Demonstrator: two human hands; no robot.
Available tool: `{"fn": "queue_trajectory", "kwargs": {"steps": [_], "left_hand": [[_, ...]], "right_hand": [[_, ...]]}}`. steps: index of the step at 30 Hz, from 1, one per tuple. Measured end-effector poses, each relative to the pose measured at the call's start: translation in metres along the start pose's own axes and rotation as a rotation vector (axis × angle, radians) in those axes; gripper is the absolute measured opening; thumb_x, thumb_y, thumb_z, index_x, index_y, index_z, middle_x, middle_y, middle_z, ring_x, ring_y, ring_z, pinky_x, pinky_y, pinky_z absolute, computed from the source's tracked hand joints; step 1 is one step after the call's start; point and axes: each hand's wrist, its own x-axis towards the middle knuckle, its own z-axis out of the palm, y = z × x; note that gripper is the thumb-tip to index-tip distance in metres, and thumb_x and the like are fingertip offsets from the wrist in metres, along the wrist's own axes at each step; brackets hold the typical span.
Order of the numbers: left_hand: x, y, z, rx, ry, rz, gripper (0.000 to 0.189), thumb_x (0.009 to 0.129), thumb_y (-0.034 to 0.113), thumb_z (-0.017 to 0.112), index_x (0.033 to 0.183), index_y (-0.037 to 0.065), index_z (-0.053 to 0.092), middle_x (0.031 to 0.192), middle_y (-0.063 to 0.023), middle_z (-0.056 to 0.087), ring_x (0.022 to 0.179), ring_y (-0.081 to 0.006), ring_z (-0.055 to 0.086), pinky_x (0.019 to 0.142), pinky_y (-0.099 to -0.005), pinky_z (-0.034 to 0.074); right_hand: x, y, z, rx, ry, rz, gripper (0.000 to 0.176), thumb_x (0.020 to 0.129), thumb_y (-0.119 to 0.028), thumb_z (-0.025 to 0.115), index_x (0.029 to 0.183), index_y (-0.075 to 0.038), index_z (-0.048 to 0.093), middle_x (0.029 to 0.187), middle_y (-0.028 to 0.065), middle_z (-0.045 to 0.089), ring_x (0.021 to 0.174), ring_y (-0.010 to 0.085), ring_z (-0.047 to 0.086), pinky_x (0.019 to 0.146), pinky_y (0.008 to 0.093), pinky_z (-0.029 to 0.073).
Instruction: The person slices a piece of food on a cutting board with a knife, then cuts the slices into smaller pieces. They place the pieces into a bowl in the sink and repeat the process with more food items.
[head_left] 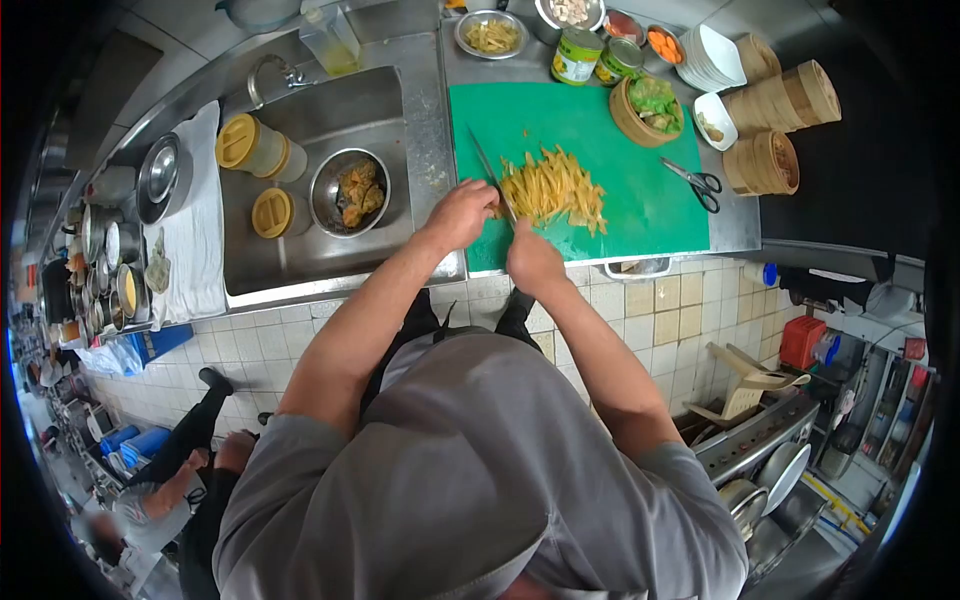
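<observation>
On the green cutting board (630, 220) lies a heap of yellowish sliced strips (552, 188). My right hand (535, 258) is closed around the handle of a knife (490, 165), whose long blade points up and to the left, along the left side of the heap. My left hand (464, 214) is just left of the blade, its fingers curled down at the board. A small piece may be under those fingertips, too hidden to name. Black scissors (697, 183) rest at the board's right side, below a round container of green leaves (648, 108).
Left of the board is a sink (385, 110) with a metal bowl of brown food (349, 192) and yellow-lidded containers (252, 146). Cans (577, 56), white bowls (712, 56) and bamboo steamers (760, 163) stand behind and right. Another person (165, 492) is at lower left.
</observation>
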Motion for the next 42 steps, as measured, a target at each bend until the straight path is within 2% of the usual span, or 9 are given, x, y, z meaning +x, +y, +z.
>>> {"fn": "queue_trajectory", "kwargs": {"steps": [6, 10, 12, 18, 24, 30, 34, 36, 42], "left_hand": [[0.003, -0.009, 0.003, 0.014, 0.027, 0.055, 0.011, 0.093, -0.001, 0.072, 0.102, 0.003, 0.067, 0.107, -0.0155, 0.068, 0.113, -0.0408, 0.063, 0.098, -0.0491, 0.054], [0.005, -0.015, 0.007, -0.005, 0.049, 0.072, 0.009, 0.093, -0.002, 0.071, 0.099, 0.003, 0.066, 0.105, -0.0160, 0.067, 0.110, -0.0413, 0.062, 0.096, -0.0497, 0.054], [0.006, -0.014, 0.007, 0.005, 0.047, 0.086, 0.008, 0.092, -0.002, 0.070, 0.098, 0.003, 0.067, 0.104, -0.0157, 0.067, 0.109, -0.0410, 0.062, 0.096, -0.0496, 0.053], [0.005, -0.013, 0.007, 0.013, 0.062, 0.045, 0.008, 0.092, -0.002, 0.070, 0.098, 0.003, 0.067, 0.105, -0.0158, 0.067, 0.109, -0.0410, 0.063, 0.097, -0.0494, 0.053], [0.001, -0.015, 0.010, -0.012, 0.115, 0.075, 0.005, 0.093, 0.000, 0.065, 0.096, 0.004, 0.067, 0.105, -0.0156, 0.066, 0.113, -0.0400, 0.062, 0.098, -0.0494, 0.053], [0.000, -0.020, 0.016, 0.003, 0.167, 0.085, 0.003, 0.094, -0.001, 0.066, 0.095, 0.002, 0.065, 0.104, -0.0177, 0.065, 0.108, -0.0419, 0.061, 0.097, -0.0510, 0.052], [-0.004, -0.018, 0.016, -0.008, 0.184, 0.079, 0.003, 0.095, -0.002, 0.065, 0.096, 0.001, 0.065, 0.104, -0.0182, 0.064, 0.108, -0.0419, 0.060, 0.096, -0.0505, 0.053], [-0.003, -0.019, 0.017, 0.016, 0.194, 0.097, 0.004, 0.094, -0.001, 0.067, 0.096, 0.001, 0.065, 0.105, -0.0181, 0.064, 0.109, -0.0419, 0.060, 0.096, -0.0499, 0.053], [-0.003, -0.016, 0.014, -0.003, 0.214, 0.091, 0.007, 0.091, -0.001, 0.070, 0.097, 0.001, 0.065, 0.106, -0.0175, 0.063, 0.109, -0.0416, 0.060, 0.095, -0.0494, 0.053]], "right_hand": [[-0.001, -0.020, -0.041, -0.044, -0.076, -0.012, 0.028, 0.098, -0.007, 0.052, 0.124, 0.003, 0.050, 0.105, 0.0352, 0.075, 0.103, 0.0529, 0.074, 0.092, 0.0602, 0.058], [-0.014, -0.012, -0.023, -0.061, -0.109, 0.013, 0.027, 0.099, -0.008, 0.051, 0.123, 0.003, 0.050, 0.105, 0.0350, 0.075, 0.104, 0.0522, 0.074, 0.091, 0.0594, 0.059], [0.001, -0.006, 0.000, -0.035, -0.042, 0.014, 0.027, 0.099, -0.008, 0.049, 0.123, 0.004, 0.050, 0.106, 0.0353, 0.075, 0.104, 0.0522, 0.075, 0.092, 0.0597, 0.058], [0.007, -0.024, -0.032, -0.044, -0.054, -0.043, 0.026, 0.099, -0.008, 0.048, 0.123, 0.003, 0.049, 0.105, 0.0360, 0.075, 0.103, 0.0542, 0.074, 0.091, 0.0608, 0.058], [-0.003, -0.010, 0.000, -0.016, -0.029, 0.029, 0.026, 0.099, -0.008, 0.049, 0.121, 0.004, 0.049, 0.103, 0.0363, 0.075, 0.100, 0.0557, 0.074, 0.091, 0.0619, 0.057], [0.004, -0.025, -0.031, -0.031, -0.053, -0.046, 0.025, 0.099, -0.008, 0.050, 0.121, 0.003, 0.048, 0.104, 0.0361, 0.075, 0.104, 0.0554, 0.073, 0.093, 0.0631, 0.056], [-0.010, -0.016, -0.012, -0.059, -0.099, 0.006, 0.024, 0.099, -0.008, 0.050, 0.120, 0.004, 0.050, 0.105, 0.0358, 0.075, 0.103, 0.0548, 0.073, 0.090, 0.0618, 0.057], [0.008, -0.013, 0.000, -0.040, -0.034, -0.011, 0.025, 0.098, -0.007, 0.050, 0.121, 0.004, 0.050, 0.107, 0.0361, 0.074, 0.103, 0.0544, 0.074, 0.091, 0.0615, 0.058], [-0.006, -0.020, -0.029, -0.052, -0.089, -0.059, 0.029, 0.097, -0.005, 0.050, 0.124, 0.005, 0.048, 0.107, 0.0366, 0.074, 0.103, 0.0546, 0.073, 0.091, 0.0632, 0.056]]}}
